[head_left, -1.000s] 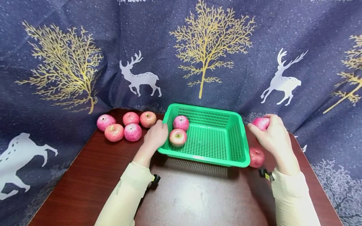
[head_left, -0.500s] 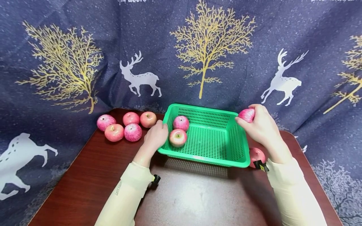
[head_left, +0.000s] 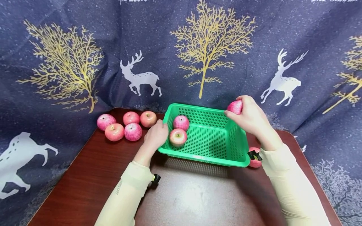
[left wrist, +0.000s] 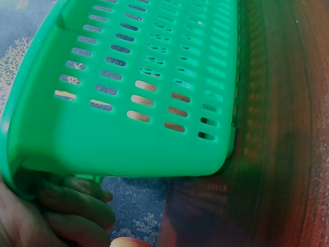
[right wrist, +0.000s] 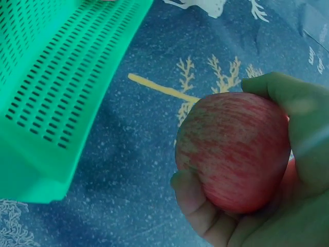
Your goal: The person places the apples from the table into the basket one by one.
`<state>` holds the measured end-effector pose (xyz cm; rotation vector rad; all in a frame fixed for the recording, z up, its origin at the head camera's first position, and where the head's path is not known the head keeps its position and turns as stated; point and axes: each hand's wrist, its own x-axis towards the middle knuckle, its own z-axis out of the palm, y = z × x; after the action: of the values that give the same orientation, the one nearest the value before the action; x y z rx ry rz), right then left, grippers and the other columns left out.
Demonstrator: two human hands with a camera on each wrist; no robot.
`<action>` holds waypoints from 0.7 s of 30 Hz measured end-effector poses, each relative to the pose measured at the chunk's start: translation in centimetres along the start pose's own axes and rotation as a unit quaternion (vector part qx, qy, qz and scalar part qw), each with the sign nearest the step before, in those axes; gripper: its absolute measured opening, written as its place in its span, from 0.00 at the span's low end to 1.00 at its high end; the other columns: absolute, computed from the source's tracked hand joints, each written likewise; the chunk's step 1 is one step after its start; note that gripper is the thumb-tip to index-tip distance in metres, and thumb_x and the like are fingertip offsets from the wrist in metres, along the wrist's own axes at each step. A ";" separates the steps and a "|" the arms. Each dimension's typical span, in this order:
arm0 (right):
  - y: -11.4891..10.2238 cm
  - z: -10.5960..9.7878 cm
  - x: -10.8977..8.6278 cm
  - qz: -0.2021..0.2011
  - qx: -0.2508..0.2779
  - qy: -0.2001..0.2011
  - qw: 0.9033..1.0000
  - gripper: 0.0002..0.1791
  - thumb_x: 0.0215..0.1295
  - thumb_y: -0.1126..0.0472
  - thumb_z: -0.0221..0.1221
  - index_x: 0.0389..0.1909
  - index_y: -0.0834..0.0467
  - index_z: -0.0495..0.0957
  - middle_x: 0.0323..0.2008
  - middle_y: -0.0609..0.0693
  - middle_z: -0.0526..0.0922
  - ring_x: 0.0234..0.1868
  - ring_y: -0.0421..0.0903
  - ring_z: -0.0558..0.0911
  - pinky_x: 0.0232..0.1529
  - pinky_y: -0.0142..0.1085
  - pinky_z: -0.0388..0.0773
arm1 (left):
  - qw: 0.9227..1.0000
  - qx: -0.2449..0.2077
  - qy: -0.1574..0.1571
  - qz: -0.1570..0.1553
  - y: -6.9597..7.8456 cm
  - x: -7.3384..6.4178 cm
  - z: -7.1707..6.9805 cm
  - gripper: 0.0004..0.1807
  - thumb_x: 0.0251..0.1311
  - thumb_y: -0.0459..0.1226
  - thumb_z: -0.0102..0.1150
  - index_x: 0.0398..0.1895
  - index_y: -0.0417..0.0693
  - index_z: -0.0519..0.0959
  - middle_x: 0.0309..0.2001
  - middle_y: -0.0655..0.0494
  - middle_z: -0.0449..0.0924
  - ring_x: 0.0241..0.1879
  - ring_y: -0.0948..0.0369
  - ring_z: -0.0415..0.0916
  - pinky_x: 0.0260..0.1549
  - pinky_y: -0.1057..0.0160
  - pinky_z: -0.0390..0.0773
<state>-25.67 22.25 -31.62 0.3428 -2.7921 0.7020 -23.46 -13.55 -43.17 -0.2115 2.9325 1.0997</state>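
A green plastic basket [head_left: 198,159] stands on the table with two apples, a pink one [head_left: 181,123] and a paler one [head_left: 178,137], at its left end. The left hand [head_left: 156,134] grips the basket's left rim; in the left wrist view its curled fingers [left wrist: 77,206] show under the rim. Above the basket's back right corner, the right hand [head_left: 251,116] holds a red-pink apple [head_left: 235,107]. Fingers and thumb wrap round this apple [right wrist: 234,152] in the right wrist view.
Several apples [head_left: 114,132] sit together on the table left of the basket. One more apple [head_left: 255,161] lies right of the basket, partly hidden by the right wrist camera [head_left: 254,155]. A dark blue cloth [head_left: 181,62] with trees and deer hangs behind the brown table [head_left: 85,175].
The right hand has carried its apple leftward and up, from right of the basket to above its back right corner. The left hand and the basket have stayed in place.
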 end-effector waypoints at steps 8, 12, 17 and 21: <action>-0.9 1.7 1.1 -0.037 -0.013 -0.038 0.999 0.41 0.68 0.41 0.72 0.69 0.64 0.71 0.59 0.64 0.78 0.51 0.62 0.83 0.48 0.60 0.80 | 1.000 0.000 -0.001 0.002 -0.1 0.1 0.0 0.26 0.87 0.52 0.36 0.65 0.43 0.75 0.65 0.37 0.83 0.62 0.35 0.82 0.56 0.30 0.77; -1.2 2.8 1.7 -0.060 -0.018 -0.055 0.997 0.40 0.69 0.41 0.72 0.69 0.63 0.72 0.59 0.62 0.78 0.48 0.61 0.84 0.47 0.58 0.82 | 1.000 0.002 -0.001 0.002 -0.1 0.1 0.0 0.27 0.87 0.52 0.35 0.65 0.42 0.75 0.65 0.37 0.83 0.63 0.35 0.82 0.56 0.29 0.77; -1.5 4.1 2.4 -0.091 -0.011 -0.071 0.993 0.39 0.68 0.43 0.73 0.68 0.64 0.72 0.57 0.62 0.79 0.47 0.60 0.85 0.47 0.57 0.84 | 1.000 0.003 -0.001 0.001 0.0 0.1 0.0 0.27 0.86 0.52 0.35 0.65 0.42 0.75 0.66 0.38 0.83 0.63 0.35 0.81 0.56 0.29 0.77; -1.7 5.0 3.0 -0.107 -0.006 -0.085 0.991 0.38 0.68 0.44 0.73 0.68 0.63 0.72 0.57 0.62 0.79 0.48 0.58 0.84 0.49 0.56 0.84 | 1.000 0.002 0.000 0.000 0.0 0.0 0.0 0.26 0.86 0.52 0.36 0.65 0.42 0.75 0.65 0.37 0.83 0.62 0.35 0.82 0.56 0.30 0.77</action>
<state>-28.89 17.82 -34.33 0.7184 -2.8560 0.6330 -23.50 -13.56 -43.15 -0.2113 2.9351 1.0932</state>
